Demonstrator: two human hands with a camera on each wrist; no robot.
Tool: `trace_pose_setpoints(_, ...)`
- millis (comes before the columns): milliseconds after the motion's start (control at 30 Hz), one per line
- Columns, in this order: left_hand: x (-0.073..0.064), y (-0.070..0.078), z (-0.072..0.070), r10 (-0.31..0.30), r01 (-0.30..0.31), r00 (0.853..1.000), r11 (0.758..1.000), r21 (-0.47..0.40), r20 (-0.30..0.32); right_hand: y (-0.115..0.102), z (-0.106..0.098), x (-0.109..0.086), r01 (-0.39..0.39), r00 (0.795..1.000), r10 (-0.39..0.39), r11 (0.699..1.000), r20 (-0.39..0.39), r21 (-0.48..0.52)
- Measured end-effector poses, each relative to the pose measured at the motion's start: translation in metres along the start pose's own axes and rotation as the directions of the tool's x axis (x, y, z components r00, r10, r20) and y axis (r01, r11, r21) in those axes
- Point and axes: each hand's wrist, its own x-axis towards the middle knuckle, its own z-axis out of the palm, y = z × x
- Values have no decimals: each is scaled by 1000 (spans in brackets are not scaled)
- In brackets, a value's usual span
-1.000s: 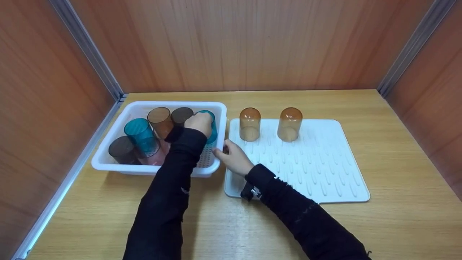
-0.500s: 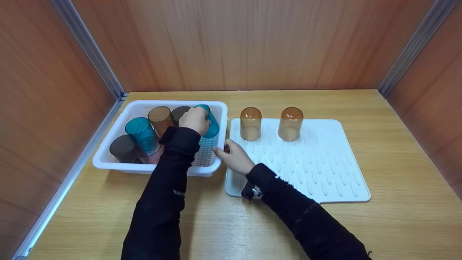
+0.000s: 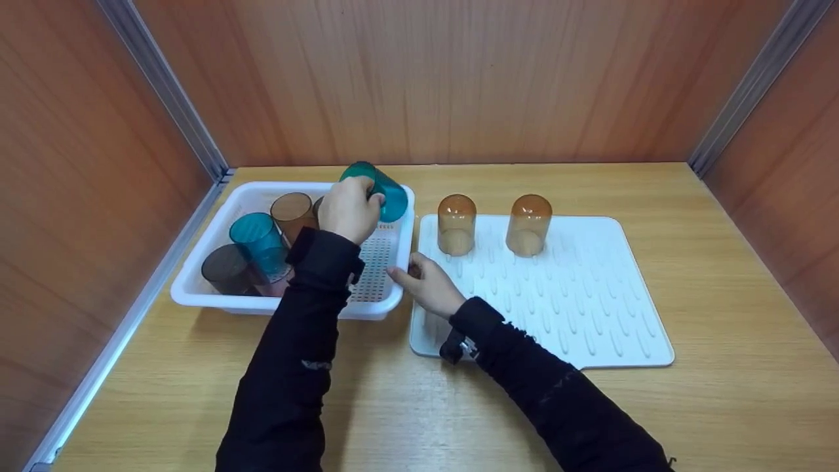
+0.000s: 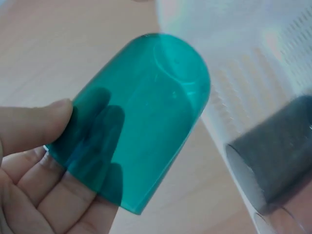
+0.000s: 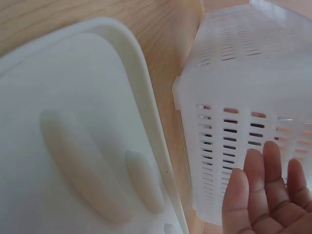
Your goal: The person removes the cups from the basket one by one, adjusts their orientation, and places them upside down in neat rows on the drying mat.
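Observation:
My left hand (image 3: 349,208) holds a teal tumbler (image 3: 393,200) above the back right corner of the white basket (image 3: 229,303). In the left wrist view, the thumb lies on the outside of this teal tumbler (image 4: 156,117), with fingers inside its open end and its rounded base pointing away. The right hand (image 3: 432,286) grips the basket's right rim, thumb over the top and fingers against the slotted outer wall (image 5: 214,161). Still in the basket are a teal cup (image 3: 254,233), a brown cup (image 3: 293,213), a grey cup (image 3: 229,270) and a partly hidden pink one.
Right of the basket lies a white ridged drying mat (image 3: 570,295). Two amber tumblers, one on the left (image 3: 456,224) and one on the right (image 3: 529,225), stand upside down along its back edge. Wooden panels (image 3: 432,85) enclose the table's back and sides.
The left hand has lifted the teal tumbler up and back from the basket's right end, tilting it. The slotted basket floor there now shows more. My right hand has stayed at the rim.

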Motion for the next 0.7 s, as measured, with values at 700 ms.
trace_pose_setpoints(700, -66, 19, 35, 38, -126, 988, 771, -624, -152, 13, -14, -16, -7, 999, 9, 997, -35, 76)
